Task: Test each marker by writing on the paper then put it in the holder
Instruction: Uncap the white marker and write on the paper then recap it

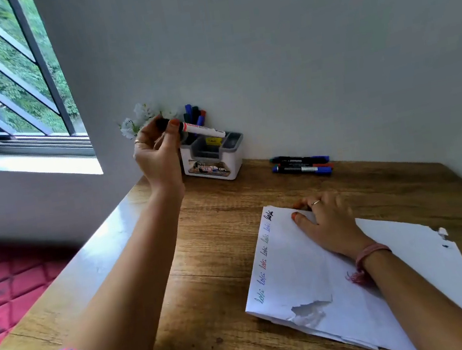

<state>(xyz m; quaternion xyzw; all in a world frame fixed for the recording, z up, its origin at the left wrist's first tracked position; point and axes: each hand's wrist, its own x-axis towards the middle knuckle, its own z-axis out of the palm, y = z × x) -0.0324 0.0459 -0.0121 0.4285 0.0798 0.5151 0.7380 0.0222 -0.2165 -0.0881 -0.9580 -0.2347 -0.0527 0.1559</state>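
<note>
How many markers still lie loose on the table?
3, as far as the stack shows: the loose markers lie bunched by the wall, right of the holder. One may hide behind another.

- Marker [202,129]: cap end hidden behind left-hand fingers [173,126].
- Holder [211,156]: 9 o'clock side hidden behind left hand [158,152]; label print unreadable.
- Paper [343,286]: 5 o'clock corner cut off by frame edge; handwriting too small to read.

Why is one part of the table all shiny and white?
Head view: daylight from the window glares off the table along its left edge, washing out the wood grain there; the paper under the right hand stays evenly lit.
</note>
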